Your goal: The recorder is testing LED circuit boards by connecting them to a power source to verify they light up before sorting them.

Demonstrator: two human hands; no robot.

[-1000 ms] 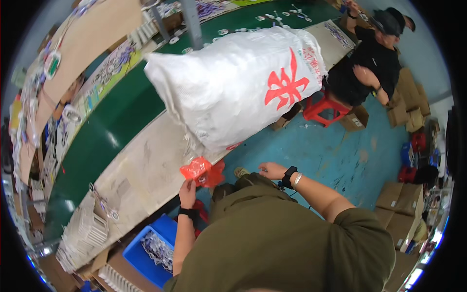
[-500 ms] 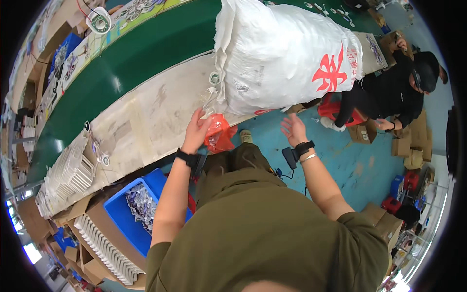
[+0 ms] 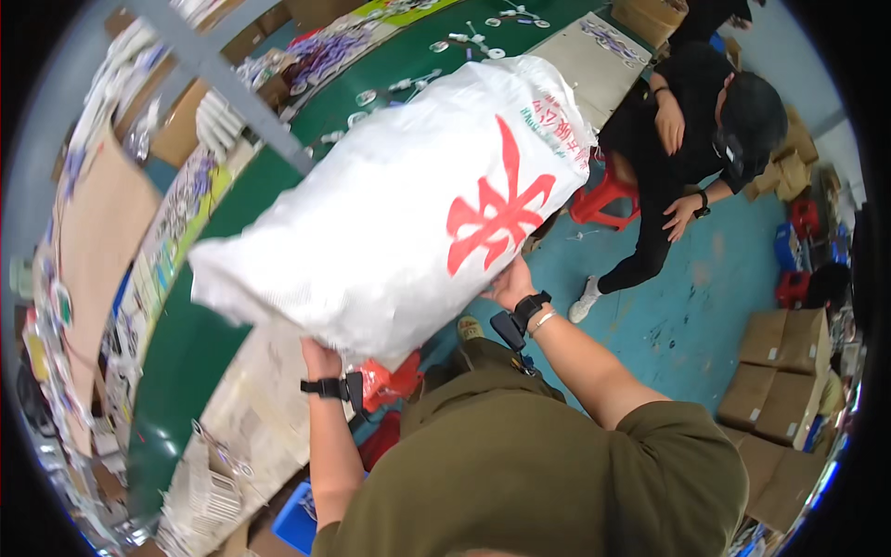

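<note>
A large, full white woven sack (image 3: 371, 223) with red printing lies slantwise across the bench and belt in front of me. At its near left end, my left hand (image 3: 321, 357) grips the lower edge, fingers hidden beneath the sack. Farther right along the same edge, my right hand (image 3: 510, 284) holds the sack from below, and its fingers are partly covered. An orange-red plastic bag (image 3: 388, 382) shows beside my left wrist, below the sack.
The green belt (image 3: 176, 371) carries small white parts at its far end. A grey post (image 3: 218, 79) rises beyond the sack. To the right, a person in black (image 3: 640, 204) is near a red stool (image 3: 608, 200). Cardboard boxes (image 3: 775, 371) are stacked on the right.
My hands have gone from beside the sack to its lower edge. The sack has swung leftward and nearer. My view has turned, and the person in black is now more upright.
</note>
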